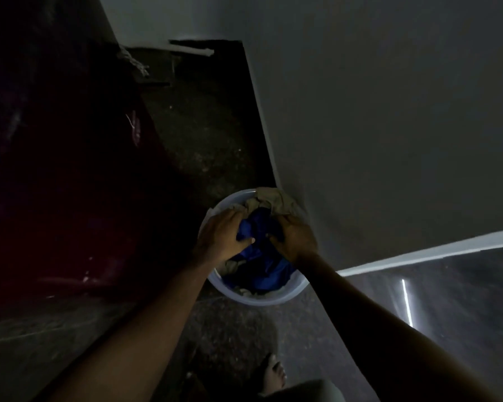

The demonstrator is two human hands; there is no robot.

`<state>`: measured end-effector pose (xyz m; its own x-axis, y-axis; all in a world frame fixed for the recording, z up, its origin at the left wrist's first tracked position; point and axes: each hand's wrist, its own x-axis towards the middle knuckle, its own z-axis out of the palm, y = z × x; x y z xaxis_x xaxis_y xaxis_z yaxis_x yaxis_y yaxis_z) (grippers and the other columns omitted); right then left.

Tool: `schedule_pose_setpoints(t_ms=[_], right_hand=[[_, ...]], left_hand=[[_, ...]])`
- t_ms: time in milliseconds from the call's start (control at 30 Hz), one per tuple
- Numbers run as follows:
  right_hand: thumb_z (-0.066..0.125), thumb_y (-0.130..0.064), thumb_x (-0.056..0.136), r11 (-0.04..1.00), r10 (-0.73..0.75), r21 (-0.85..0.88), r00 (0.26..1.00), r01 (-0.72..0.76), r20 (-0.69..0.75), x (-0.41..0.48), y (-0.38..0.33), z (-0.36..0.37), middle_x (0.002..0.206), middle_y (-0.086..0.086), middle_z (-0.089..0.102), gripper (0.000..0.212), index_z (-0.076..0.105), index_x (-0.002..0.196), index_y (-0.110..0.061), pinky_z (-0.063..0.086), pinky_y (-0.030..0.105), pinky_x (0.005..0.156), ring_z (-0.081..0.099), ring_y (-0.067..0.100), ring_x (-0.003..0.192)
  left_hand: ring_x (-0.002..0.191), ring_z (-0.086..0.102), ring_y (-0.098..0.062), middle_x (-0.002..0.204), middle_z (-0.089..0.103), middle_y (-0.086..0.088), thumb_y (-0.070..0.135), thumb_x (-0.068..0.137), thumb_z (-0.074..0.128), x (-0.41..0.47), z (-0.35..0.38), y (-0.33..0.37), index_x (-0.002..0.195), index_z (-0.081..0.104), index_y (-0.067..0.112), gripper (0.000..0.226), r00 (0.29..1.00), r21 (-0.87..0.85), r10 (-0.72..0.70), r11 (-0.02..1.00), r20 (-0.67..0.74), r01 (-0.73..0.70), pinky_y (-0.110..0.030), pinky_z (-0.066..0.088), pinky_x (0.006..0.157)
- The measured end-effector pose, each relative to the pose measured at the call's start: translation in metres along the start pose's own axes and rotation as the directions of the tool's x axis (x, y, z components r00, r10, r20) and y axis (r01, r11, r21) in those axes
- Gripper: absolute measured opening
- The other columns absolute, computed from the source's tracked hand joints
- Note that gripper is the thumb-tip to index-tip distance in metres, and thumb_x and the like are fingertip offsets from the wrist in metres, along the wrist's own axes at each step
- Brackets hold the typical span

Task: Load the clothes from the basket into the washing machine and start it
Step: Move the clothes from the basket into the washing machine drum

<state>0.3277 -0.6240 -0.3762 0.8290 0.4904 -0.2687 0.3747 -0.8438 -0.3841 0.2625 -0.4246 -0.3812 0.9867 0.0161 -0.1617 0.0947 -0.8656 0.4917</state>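
- Basket [244,300] stands on the floor [215,140] at a wall corner. The washing machine cannot be made out in this dim view.
- Left hand [224,236] and right hand [295,239] both clutch the blue garment [273,274], fingers curled into it.
- Risk: the beige garment [273,200] draped over the far rim may drag out and fall.
- Risk: poor light may leave small items behind.

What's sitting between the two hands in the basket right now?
A bunched blue garment fills the gap between the left hand and right hand, both gripping it inside the basket; the head view shows this.
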Motion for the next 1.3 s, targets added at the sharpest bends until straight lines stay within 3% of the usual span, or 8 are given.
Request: schedule_pose_setpoints(t_ms=[100,233,367,500,633,1000,1167,1300], right_hand=[[0.054,-0.056,0.082,0.993,-0.030,-0.111,0.998,0.035,0.054,0.028,0.013,0.046,0.143,0.017,0.046,0.079,0.034,0.148,-0.018,0.039,0.043,0.103,0.046,0.037,0.127],[0.053,-0.031,0.093,0.985,0.047,-0.167,0.999,-0.042,0.024,0.035,0.020,0.073,0.119,0.015,0.063,0.035,0.060,0.119,-0.008,0.046,0.036,0.090,0.059,0.032,0.110],[0.055,-0.011,0.089,0.985,0.105,0.135,0.994,-0.107,0.025,0.020,0.006,0.036,0.116,0.017,0.066,0.030,0.064,0.117,-0.007,0.047,0.035,0.087,0.060,0.033,0.106],[0.053,-0.005,0.081,0.953,-0.071,0.285,0.991,0.100,-0.112,-0.003,-0.038,-0.050,0.123,0.011,0.065,0.041,0.066,0.119,-0.012,0.042,0.034,0.102,0.057,0.030,0.116],[0.046,-0.007,0.079,0.882,-0.130,0.440,0.984,0.171,-0.121,-0.037,-0.091,-0.146,0.106,0.007,0.068,0.036,0.068,0.106,-0.016,0.049,0.036,0.090,0.062,0.025,0.101],[0.063,-0.020,0.092,0.670,0.061,0.720,0.954,0.180,-0.295,-0.164,-0.138,-0.332,0.109,-0.012,0.063,0.022,0.061,0.113,-0.030,0.045,0.012,0.081,0.058,-0.008,0.097],[0.084,-0.048,0.064,0.749,0.111,0.663,0.987,-0.004,-0.120,-0.186,-0.121,-0.316,0.138,-0.011,0.037,0.101,0.032,0.147,-0.025,0.039,0.030,0.102,0.039,0.007,0.124],[0.084,-0.058,0.057,0.798,0.055,0.602,0.998,-0.021,-0.038,-0.171,-0.141,-0.290,0.142,-0.005,0.041,0.109,0.032,0.145,-0.023,0.038,0.035,0.105,0.041,0.014,0.127]], left_hand=[[0.119,0.054,-0.026,0.127,0.060,-0.007,0.052,0.077,0.074,0.016,0.048,-0.029,0.131,0.055,0.014,0.068,1.000,-0.018,0.007,1.000,-0.012,-0.007,-0.034,0.039,0.099],[0.127,0.047,-0.028,0.137,0.051,-0.007,0.052,0.076,0.076,0.019,0.070,-0.042,0.140,0.049,0.017,0.077,0.999,-0.006,0.021,1.000,0.024,-0.021,-0.040,0.040,0.105],[0.134,0.042,-0.024,0.146,0.046,-0.003,0.052,0.075,0.077,-0.003,0.044,-0.026,0.147,0.040,0.023,0.086,1.000,-0.023,-0.007,1.000,0.031,0.007,-0.036,0.038,0.106],[0.140,0.037,-0.022,0.151,0.042,-0.003,0.048,0.074,0.080,-0.026,-0.023,0.023,0.149,0.036,0.020,0.091,0.999,-0.154,-0.030,0.988,0.019,0.033,-0.039,0.035,0.113],[0.138,0.037,-0.023,0.152,0.040,-0.005,0.043,0.073,0.083,-0.046,-0.108,0.093,0.150,0.035,0.023,0.092,0.988,-0.371,-0.151,0.916,0.036,0.154,-0.039,0.035,0.112],[0.104,0.064,-0.024,0.112,0.069,-0.007,0.012,0.089,0.054,-0.078,-0.299,0.251,0.114,0.065,0.020,0.028,0.952,-0.545,-0.275,0.822,-0.131,0.163,-0.043,0.052,0.095],[0.107,0.065,-0.024,0.112,0.071,-0.010,0.006,0.088,0.060,-0.089,-0.354,0.290,0.117,0.066,0.011,0.029,0.929,-0.628,-0.234,0.778,-0.287,0.002,-0.031,0.049,0.089],[0.109,0.063,-0.022,0.116,0.069,-0.010,-0.001,0.088,0.060,-0.104,-0.383,0.309,0.123,0.063,0.008,0.036,0.920,-0.698,-0.243,0.715,-0.307,-0.045,-0.029,0.049,0.091]])
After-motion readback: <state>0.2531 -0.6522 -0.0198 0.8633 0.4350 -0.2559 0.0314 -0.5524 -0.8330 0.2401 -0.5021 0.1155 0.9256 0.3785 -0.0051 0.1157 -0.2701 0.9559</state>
